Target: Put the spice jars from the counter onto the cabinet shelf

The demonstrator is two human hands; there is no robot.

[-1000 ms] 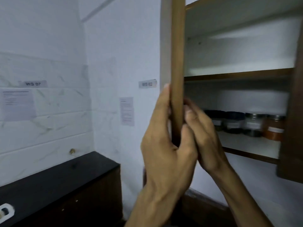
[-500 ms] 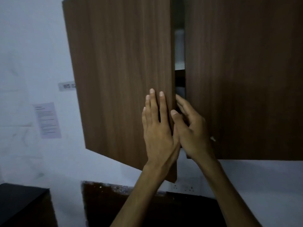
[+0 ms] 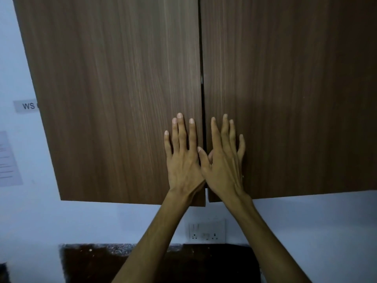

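Two brown wood-grain cabinet doors fill the view, the left door [image 3: 114, 94] and the right door [image 3: 289, 94], both closed with a thin dark gap between them. My left hand [image 3: 182, 160] lies flat on the left door near its lower inner corner, fingers spread. My right hand [image 3: 223, 160] lies flat on the right door just beside it, and the thumbs touch at the gap. Neither hand holds anything. The shelf and the spice jars are hidden behind the doors.
A white wall socket plate [image 3: 206, 230] sits on the wall below the cabinet. A dark counter backsplash [image 3: 91, 262] runs along the bottom. A "WS" label [image 3: 25, 106] and a paper sheet [image 3: 8, 160] hang on the left wall.
The left door swung from edge-on and open to fully closed. Both hands went from gripping its edge to pressing flat on the two doors. The jars on the shelf went out of sight.
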